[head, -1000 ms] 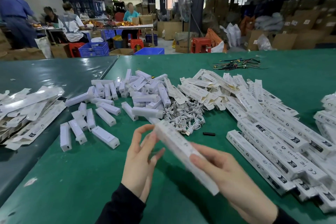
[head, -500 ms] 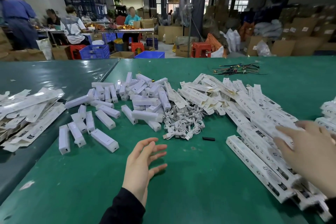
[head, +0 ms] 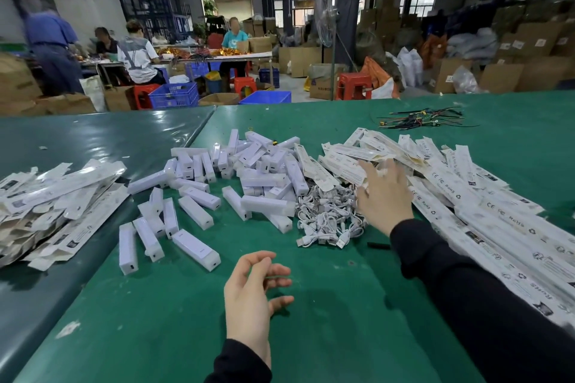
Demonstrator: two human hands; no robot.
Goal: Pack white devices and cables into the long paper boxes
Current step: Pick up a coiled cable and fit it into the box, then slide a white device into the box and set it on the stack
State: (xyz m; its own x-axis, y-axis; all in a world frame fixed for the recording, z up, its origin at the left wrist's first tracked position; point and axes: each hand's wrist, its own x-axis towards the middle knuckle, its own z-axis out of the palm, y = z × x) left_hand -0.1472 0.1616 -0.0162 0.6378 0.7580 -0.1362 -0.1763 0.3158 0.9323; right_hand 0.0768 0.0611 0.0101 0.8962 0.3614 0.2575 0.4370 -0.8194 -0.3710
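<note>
Across the green desk [head: 311,351] lie the goods: white devices [head: 196,247] scattered at the middle and left, a tangle of white cables [head: 326,221] just right of them, and long paper boxes [head: 497,221] heaped along the right side, with flat packaging [head: 62,196] piled at the far left. Her right hand [head: 384,196] reaches with fingers spread over the boxes beside the cables, gripping nothing. Her left hand [head: 252,295] hovers near the desk's front, fingers loosely curled and empty.
</note>
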